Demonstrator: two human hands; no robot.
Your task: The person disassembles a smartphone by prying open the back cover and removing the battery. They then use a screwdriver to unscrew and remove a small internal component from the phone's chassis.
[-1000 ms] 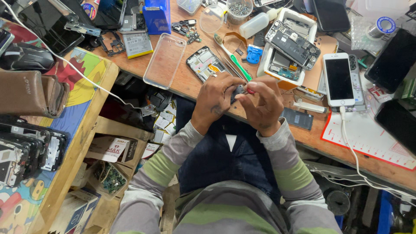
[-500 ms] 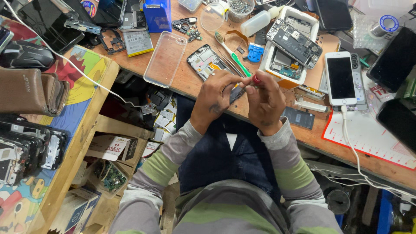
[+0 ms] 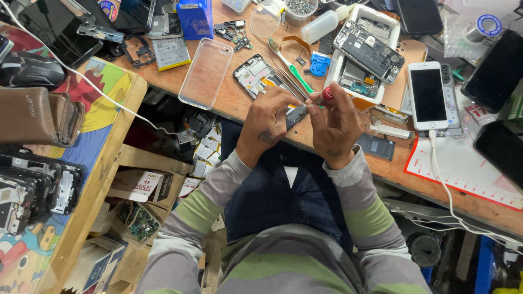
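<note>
Cluttered wooden workbench (image 3: 239,106), head view, carries a clear phone case (image 3: 206,73), opened handsets and a white phone (image 3: 428,95) on its cable (a painted side table stands left), while at its near edge the left hand (image 3: 269,128) pinches a small dark phone part (image 3: 297,115) and the right hand (image 3: 336,128) pinches a red-capped screwdriver (image 3: 326,95) against it.

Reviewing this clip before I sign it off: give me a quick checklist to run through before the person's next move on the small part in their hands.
1. Small dark part held in left hand: ok.
2. Red-capped tool gripped in right hand: ok.
3. Tool tip seated on the part: cannot tell, fingers hide it.
4. Part held over the wooden bench edge, not above the lap: ok.
5. Opened phone frame lying within reach: ok.
</note>
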